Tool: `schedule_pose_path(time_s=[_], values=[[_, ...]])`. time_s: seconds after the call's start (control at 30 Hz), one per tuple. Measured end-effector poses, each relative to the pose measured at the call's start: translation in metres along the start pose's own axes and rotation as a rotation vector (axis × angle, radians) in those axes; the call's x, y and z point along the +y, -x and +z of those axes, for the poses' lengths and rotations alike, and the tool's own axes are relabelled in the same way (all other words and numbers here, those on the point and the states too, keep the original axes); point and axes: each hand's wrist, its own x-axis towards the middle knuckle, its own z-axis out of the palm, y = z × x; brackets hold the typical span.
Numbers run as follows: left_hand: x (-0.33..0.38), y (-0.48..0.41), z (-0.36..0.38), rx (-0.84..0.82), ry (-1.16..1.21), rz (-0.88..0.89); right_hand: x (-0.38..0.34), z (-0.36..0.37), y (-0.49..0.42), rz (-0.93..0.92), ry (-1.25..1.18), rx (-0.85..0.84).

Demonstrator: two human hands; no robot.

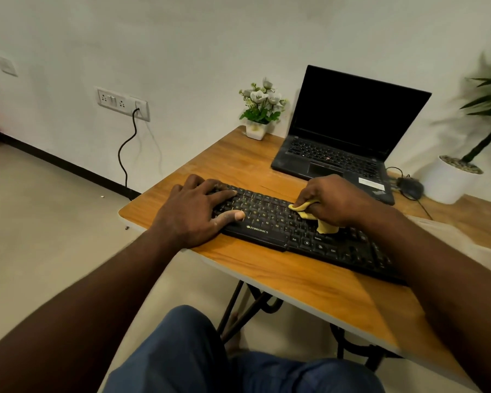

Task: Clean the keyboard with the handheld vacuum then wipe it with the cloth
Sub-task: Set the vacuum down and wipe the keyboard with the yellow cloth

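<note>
The right hand's (332,201) grip is closed around a bunched yellow cloth (313,217), fingers curled over it, and the cloth is pressed onto the keys near the middle of the black keyboard (270,219). A corner of cloth pokes out towards 9 o'clock from the fingers and another fold hangs out at 6 o'clock under the palm. The left hand (194,211) has no grip on anything: it lies flat and spread on the left end of the keyboard, fingers (224,192) pointing to 3 o'clock, the thumb resting on the front rows of keys.

The keyboard lies slanted on the wooden bench (309,282), its left end near the bench's left corner and its right end running off towards 4 o'clock under the right forearm. At 1 o'clock from the keyboard an open laptop (349,131) with a dark screen stands close behind it. At 12 o'clock, at the bench's far corner, sits a small white pot of flowers (260,109). A black mouse (410,187) lies just to the right of the laptop, and beyond it at 3 o'clock stands a large white plant pot (451,180). A wall socket (124,103) with a black cable plugged in shows at 10 o'clock. The handheld vacuum cannot be made out in this view.
</note>
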Motion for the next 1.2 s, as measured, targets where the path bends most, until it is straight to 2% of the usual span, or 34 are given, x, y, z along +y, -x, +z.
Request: schedule_pose_path(time_s=[0.47,0.57,0.63,0.77,0.97,1.2], values=[[0.001,0.001,0.002,0.019,-0.002,-0.001,0.055,-0.011,0.054,0.165,0.042,-0.021],[0.000,0.000,0.002,0.018,0.002,-0.006,0.060,-0.021,0.058,0.232,0.140,-0.096],[0.000,0.000,0.002,0.023,0.007,-0.005,0.061,-0.028,0.059,0.266,0.166,-0.078],[-0.003,0.001,0.003,0.103,0.087,-0.074,0.053,-0.026,0.050,0.276,-0.035,0.175],[-0.002,0.001,0.000,0.077,0.088,-0.127,0.032,-0.002,0.014,0.230,-0.100,0.044],[-0.003,0.001,0.000,0.071,0.142,-0.133,0.007,0.005,-0.025,0.196,-0.147,0.035]])
